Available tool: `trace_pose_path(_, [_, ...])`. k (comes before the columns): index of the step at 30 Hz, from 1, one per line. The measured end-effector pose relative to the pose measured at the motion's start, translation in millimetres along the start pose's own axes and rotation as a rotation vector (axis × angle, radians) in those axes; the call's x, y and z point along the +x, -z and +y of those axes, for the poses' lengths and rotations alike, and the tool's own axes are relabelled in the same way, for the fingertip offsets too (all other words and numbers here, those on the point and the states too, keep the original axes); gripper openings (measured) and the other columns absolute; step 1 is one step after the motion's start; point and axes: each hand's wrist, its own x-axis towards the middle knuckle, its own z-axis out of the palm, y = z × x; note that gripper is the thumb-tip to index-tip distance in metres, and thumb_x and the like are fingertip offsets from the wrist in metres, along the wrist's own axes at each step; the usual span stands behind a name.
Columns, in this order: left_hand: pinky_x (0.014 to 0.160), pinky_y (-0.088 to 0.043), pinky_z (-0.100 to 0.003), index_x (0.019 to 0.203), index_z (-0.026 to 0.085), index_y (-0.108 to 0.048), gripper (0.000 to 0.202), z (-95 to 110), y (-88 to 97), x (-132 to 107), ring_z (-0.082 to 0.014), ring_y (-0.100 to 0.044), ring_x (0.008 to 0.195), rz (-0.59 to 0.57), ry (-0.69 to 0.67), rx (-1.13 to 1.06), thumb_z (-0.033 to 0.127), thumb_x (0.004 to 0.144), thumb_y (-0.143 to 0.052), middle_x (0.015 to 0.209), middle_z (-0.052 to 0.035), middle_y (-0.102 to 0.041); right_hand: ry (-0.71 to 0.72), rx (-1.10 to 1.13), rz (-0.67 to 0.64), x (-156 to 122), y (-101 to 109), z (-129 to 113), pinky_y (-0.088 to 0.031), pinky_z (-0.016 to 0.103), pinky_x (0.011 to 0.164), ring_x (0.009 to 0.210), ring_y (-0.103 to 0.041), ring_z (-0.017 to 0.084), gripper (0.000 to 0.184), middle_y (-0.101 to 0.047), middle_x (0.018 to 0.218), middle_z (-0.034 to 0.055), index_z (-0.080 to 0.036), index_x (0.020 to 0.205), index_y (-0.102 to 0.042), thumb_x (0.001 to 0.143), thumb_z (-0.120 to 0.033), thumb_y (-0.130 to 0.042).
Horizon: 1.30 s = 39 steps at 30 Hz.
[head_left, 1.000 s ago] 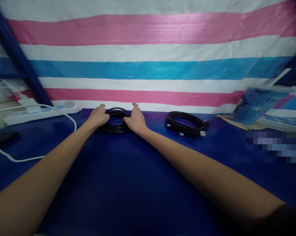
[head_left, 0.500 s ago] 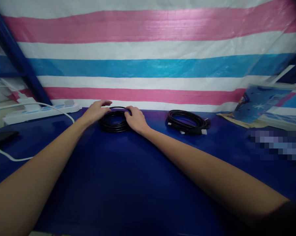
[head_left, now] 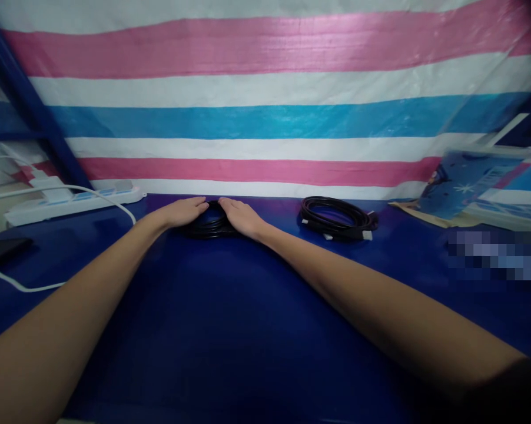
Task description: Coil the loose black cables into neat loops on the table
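A coil of black cable [head_left: 210,231] lies flat on the blue table [head_left: 230,330], near its rear edge and left of centre in the view. The left hand [head_left: 181,213] covers the left side of the coil; the right hand [head_left: 243,218] covers the right side. In each hand the grip is unclosed: the palm faces down and the fingers extend forward and inward, laid over the cable rather than wrapped around it. The thumbs are hidden. The fingertips of the two hands are near each other but apart at the rear of the coil. A second cable coil [head_left: 363,224], with light-coloured plug ends [head_left: 367,235], lies right of the right hand, clear of it. A white power strip [head_left: 80,203] sits left of the left hand. A striped sheet [head_left: 265,121] hangs behind the table.
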Motion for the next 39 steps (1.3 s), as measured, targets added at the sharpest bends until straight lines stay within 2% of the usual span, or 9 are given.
trace_pose_path(4, [0.104,-0.039,-0.042,0.119,0.024,-0.064,0.047,-0.8,-1.4,2.7,-0.0296,-0.051,0.125,0.091,-0.001,0.054,0.046,0.087,-0.039,0.131,-0.0109,-0.059,0.003,-0.056,0.078,-2.6,1.4,0.4,-0.046,0.038,0.092,0.114,-0.058,0.022,0.051,-0.062,0.126,0.0083,-0.021,0.118,-0.06,0.1,-0.043,-0.017])
trace_pose_path(7, [0.109,-0.032,-0.044,0.136,0.022,-0.051,0.053,3.0,1.5,-0.3,-0.0289,-0.044,0.133,0.12,-0.032,0.083,0.043,0.089,-0.037,0.142,-0.0095,-0.049,0.0,-0.162,0.194,-10.4,4.4,-5.3,-0.044,0.039,0.09,0.112,-0.057,0.024,0.054,-0.063,0.12,0.0103,-0.019,0.115,-0.058,0.101,-0.039,-0.01])
trace_pose_path(11, [0.11,-0.03,-0.043,0.142,0.021,-0.043,0.056,12.2,6.9,-6.1,-0.0284,-0.042,0.134,0.145,-0.098,0.115,0.041,0.091,-0.036,0.145,-0.0088,-0.045,0.068,-0.389,0.287,-35.3,24.3,-17.1,-0.036,0.044,0.093,0.111,-0.053,0.028,0.044,-0.061,0.118,0.0124,-0.016,0.11,-0.058,0.1,-0.035,-0.019])
trace_pose_path(17, [0.107,-0.034,-0.044,0.129,0.017,-0.057,0.049,33.3,13.4,-15.7,-0.0296,-0.048,0.128,0.306,-0.176,0.117,0.039,0.092,-0.035,0.135,-0.0109,-0.057,0.11,-0.665,0.153,-101.7,115.9,12.2,-0.034,0.047,0.089,0.095,-0.059,0.029,0.027,-0.066,0.099,0.016,-0.014,0.095,-0.065,0.089,-0.025,-0.041])
trace_pose_path(20, [0.103,-0.037,-0.04,0.122,0.017,-0.06,0.044,48.7,11.8,-21.4,-0.0261,-0.052,0.122,0.354,-0.243,0.11,0.037,0.092,-0.034,0.128,-0.01,-0.061,0.037,-0.656,0.052,-125.7,162.0,46.9,-0.043,0.04,0.076,0.088,-0.062,0.028,0.036,-0.067,0.1,0.0168,-0.014,0.109,-0.064,0.085,-0.036,-0.05])
trace_pose_path(23, [0.101,-0.039,-0.036,0.118,0.018,-0.062,0.04,60.6,5.8,-25.3,-0.0239,-0.055,0.117,0.342,-0.313,0.124,0.035,0.091,-0.037,0.123,-0.0085,-0.063,0.001,-0.583,-0.107,-134.2,178.9,71.6,-0.045,0.031,0.064,0.075,-0.064,0.02,0.035,-0.069,0.092,0.0106,-0.02,0.103,-0.068,0.083,-0.045,-0.054])
trace_pose_path(27, [0.099,-0.04,-0.037,0.115,0.017,-0.062,0.037,62.1,-3.0,-24.9,-0.0247,-0.056,0.113,0.294,-0.375,0.155,0.032,0.09,-0.039,0.12,-0.0093,-0.065,-0.008,-0.532,-0.106,-132.5,173.5,77.5,-0.045,0.03,0.063,0.075,-0.063,0.019,0.032,-0.069,0.09,0.0089,-0.02,0.093,-0.069,0.083,-0.045,-0.052])
trace_pose_path(33, [0.095,-0.042,-0.038,0.113,0.018,-0.063,0.036,55.0,-7.3,-19.7,-0.0254,-0.058,0.109,0.269,-0.385,0.167,0.032,0.089,-0.039,0.117,-0.009,-0.065,-0.049,-0.471,0.17,-131.5,183.3,72.5,-0.036,0.031,0.054,0.059,-0.054,0.017,0.026,-0.062,0.068,0.0058,-0.02,0.076,-0.061,0.085,-0.04,-0.048])
trace_pose_path(39, [0.093,-0.043,-0.036,0.111,0.017,-0.064,0.035,65.4,-4.7,-23.9,-0.0247,-0.059,0.107,0.296,-0.411,0.15,0.03,0.088,-0.04,0.115,-0.0087,-0.067,-0.077,-0.331,0.655,-131.0,196.8,71.1,-0.03,0.03,0.049,0.05,-0.042,0.011,0.023,-0.047,0.058,0.0018,-0.019,0.075,-0.053,0.089,-0.036,-0.046])
